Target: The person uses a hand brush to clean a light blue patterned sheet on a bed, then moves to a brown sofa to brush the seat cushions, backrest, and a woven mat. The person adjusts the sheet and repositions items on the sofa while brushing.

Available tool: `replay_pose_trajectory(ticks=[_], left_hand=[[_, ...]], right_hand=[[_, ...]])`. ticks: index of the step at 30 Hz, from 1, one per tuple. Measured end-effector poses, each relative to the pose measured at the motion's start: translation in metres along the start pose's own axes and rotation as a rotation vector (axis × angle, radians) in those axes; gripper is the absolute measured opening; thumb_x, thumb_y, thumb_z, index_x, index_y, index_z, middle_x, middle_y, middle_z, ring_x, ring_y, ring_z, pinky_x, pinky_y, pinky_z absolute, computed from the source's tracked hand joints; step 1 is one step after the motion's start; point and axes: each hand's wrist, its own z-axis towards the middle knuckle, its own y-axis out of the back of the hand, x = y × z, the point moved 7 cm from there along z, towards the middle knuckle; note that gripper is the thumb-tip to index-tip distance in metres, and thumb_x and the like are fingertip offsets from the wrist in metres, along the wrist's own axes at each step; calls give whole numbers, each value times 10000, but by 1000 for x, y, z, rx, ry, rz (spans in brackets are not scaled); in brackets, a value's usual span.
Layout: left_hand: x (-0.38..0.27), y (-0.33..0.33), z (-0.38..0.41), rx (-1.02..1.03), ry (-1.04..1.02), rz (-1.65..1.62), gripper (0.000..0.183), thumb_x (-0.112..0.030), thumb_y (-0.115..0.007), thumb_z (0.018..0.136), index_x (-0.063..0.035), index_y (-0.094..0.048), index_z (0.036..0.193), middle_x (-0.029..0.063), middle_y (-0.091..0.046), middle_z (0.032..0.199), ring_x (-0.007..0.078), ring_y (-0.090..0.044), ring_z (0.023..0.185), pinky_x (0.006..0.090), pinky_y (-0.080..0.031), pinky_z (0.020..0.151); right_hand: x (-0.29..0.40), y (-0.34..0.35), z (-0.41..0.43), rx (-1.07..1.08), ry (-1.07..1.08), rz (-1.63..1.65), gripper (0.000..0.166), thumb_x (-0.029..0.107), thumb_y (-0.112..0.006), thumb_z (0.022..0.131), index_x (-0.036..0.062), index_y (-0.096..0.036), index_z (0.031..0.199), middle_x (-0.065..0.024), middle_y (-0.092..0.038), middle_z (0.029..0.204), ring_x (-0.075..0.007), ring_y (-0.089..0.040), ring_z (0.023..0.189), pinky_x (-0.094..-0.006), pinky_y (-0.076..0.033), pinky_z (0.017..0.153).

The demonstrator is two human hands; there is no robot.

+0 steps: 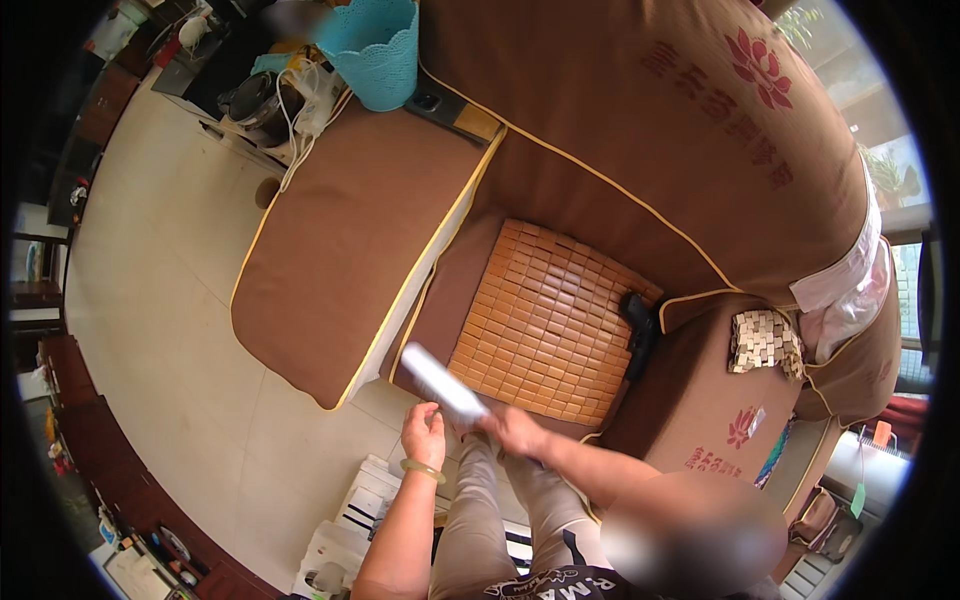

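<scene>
My right hand [516,430] grips a long white brush-like tool [444,381], which is blurred by motion. Its white end points up and left, over the front edge of the brown-covered seat. To the left of the tool, my left hand [424,433] has loosely bent fingers and nothing visible in it; a pale green bangle [423,471] circles that wrist. In front of me, a bamboo tile mat [555,315] covers the sofa seat. A black curved object [639,334], its kind unclear, lies at the mat's right edge.
A brown-covered armrest [360,225] stands left, with a blue lace-edged plastic basket [371,67] and power strip [311,112] near its far end. A beaded wooden cover [761,341] lies on the right armrest. White boxy items [367,495] stand beside my legs.
</scene>
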Motion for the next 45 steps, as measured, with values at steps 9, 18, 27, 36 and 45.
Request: replay_pose_trajectory(ticks=[9,18,27,36,45], left_hand=[[-32,4,19,-81,-113,-175,164,41,-583,839,-54,-612,970,41,-588,947,142,-573,846,264,-478,709],[-14,-10,9,-15,-51,-182,121,23,-593,850,-50,-618,944,39,-593,929,131,-569,827,254,-473,695],[9,5,14,-52,-11,-151,120,16,-589,852,-43,-619,953,42,-602,927,131,-568,822,259,-470,693],[-20,19,19,-110,-95,-256,104,32,-578,864,-38,-607,937,26,-614,928,99,-553,792,235,-456,693],[-9,6,11,-85,-71,-256,114,30,-576,862,-45,-612,940,26,-606,926,111,-555,794,248,-465,704]], right_hand=[[8,144,42,-495,-60,303,310,315,-441,997,35,-523,894,-24,-497,599,-112,-451,427,-282,-381,384],[36,124,90,-399,-92,1003,333,369,-423,983,54,-486,894,-24,-476,646,-128,-433,473,-296,-374,432],[5,11,76,-267,-301,812,362,349,-437,974,82,-520,744,-42,-517,588,-141,-491,473,-293,-385,424],[-19,31,14,-161,-129,660,395,402,-459,967,58,-535,789,-27,-505,580,-125,-441,422,-278,-383,405],[-34,49,78,-340,-257,714,366,419,-456,947,91,-529,800,-14,-491,591,-131,-437,446,-281,-357,409]])
